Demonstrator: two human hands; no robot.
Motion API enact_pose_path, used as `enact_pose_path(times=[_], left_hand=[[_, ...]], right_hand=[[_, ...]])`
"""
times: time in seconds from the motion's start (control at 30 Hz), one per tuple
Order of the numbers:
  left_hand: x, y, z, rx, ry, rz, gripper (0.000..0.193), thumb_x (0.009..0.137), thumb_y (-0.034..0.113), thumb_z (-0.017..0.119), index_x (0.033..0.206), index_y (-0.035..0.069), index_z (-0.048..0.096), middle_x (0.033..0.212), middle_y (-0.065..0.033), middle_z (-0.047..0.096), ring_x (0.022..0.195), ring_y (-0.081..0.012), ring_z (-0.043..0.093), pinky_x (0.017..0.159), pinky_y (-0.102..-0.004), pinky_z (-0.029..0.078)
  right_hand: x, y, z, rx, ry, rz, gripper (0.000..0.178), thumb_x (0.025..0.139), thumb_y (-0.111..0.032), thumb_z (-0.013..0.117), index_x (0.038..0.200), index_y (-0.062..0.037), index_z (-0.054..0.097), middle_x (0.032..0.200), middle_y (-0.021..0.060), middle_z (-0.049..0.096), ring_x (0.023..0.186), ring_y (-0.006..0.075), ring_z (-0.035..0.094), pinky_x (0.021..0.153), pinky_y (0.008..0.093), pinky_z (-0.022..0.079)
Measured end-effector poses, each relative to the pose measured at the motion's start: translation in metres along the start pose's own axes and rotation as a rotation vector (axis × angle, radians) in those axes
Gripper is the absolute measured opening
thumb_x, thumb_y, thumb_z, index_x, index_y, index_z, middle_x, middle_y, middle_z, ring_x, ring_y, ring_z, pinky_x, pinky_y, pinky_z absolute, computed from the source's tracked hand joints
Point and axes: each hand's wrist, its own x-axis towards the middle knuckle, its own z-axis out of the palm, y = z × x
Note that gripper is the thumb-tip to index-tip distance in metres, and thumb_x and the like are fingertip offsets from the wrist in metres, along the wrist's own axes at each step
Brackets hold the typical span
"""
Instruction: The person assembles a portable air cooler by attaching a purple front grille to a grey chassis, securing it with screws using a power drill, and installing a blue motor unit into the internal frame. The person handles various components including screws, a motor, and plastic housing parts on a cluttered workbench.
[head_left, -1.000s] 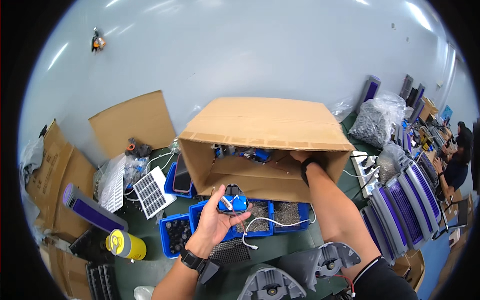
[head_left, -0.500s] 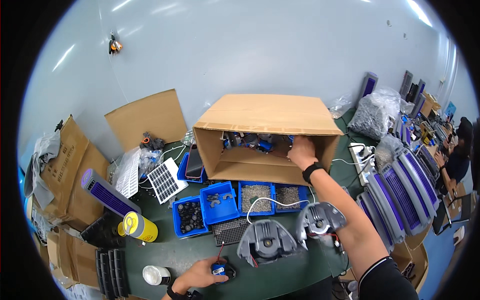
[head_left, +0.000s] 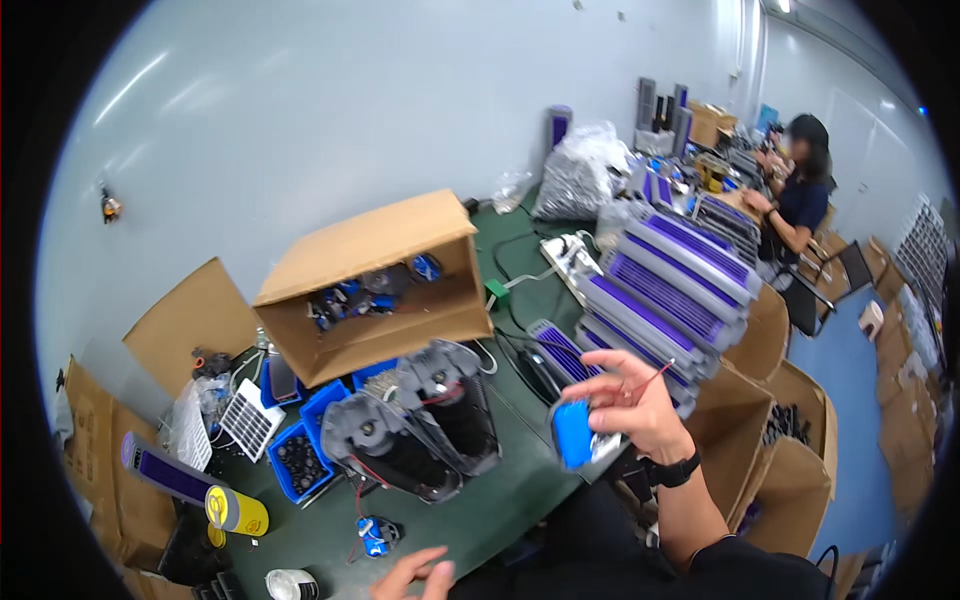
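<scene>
My right hand [head_left: 650, 410] is raised over the table's right front edge, its fingers closed around a blue battery pack [head_left: 573, 434] with a thin red wire sticking up. At the lower edge, my left hand [head_left: 415, 577] has its fingers apart and holds nothing. A second blue battery pack [head_left: 376, 537] with a dark part and red wire lies on the table just beyond it. Two grey plastic housings [head_left: 372, 432] with dark bodies stand between the hands. Behind them, an open cardboard box [head_left: 365, 245] on its side contains several blue packs and wires.
Purple-and-grey slatted units [head_left: 665, 285] are stacked at right, beside a white power strip [head_left: 568, 265]. Blue bins [head_left: 297, 460], a yellow can [head_left: 237, 510] and a white jar [head_left: 290, 584] stand left. A co-worker [head_left: 795, 200] sits far right. Cardboard boxes [head_left: 795, 490] fill the right floor.
My right hand has come out of the cardboard box with a blue battery pack and moved right. My left hand has let go of the pack on the table. The view has turned right.
</scene>
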Motion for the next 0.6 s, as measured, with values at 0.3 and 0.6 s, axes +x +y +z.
enact_pose_path(times=[0.3, 0.6], left_hand=[[0.044, -0.007, 0.094, -0.514, -0.258, -0.024, 0.055, 0.094, -0.003, 0.075, 0.145, -0.003, 0.056, 0.137, -0.0131, 0.062, 0.113, -0.0174, 0.066, 0.097, -0.0336, 0.058], [0.044, -0.039, 0.084, -0.583, -0.125, -0.015, 0.042, 0.097, 0.002, 0.074, 0.137, -0.004, 0.060, 0.139, -0.0159, 0.063, 0.122, -0.0212, 0.063, 0.097, -0.0351, 0.058]], right_hand=[[-0.067, 0.059, 0.070, 0.111, -0.103, 0.116, 0.093, 0.088, -0.001, 0.083, 0.164, -0.0105, 0.030, 0.155, 0.0156, 0.050, 0.108, 0.0164, 0.065, 0.092, 0.0333, 0.058], [-0.055, 0.071, 0.076, -0.300, -0.281, 0.373, 0.041, 0.091, -0.021, 0.085, 0.121, 0.0039, 0.071, 0.110, 0.0113, 0.072, 0.096, 0.0126, 0.068, 0.079, 0.0310, 0.059]])
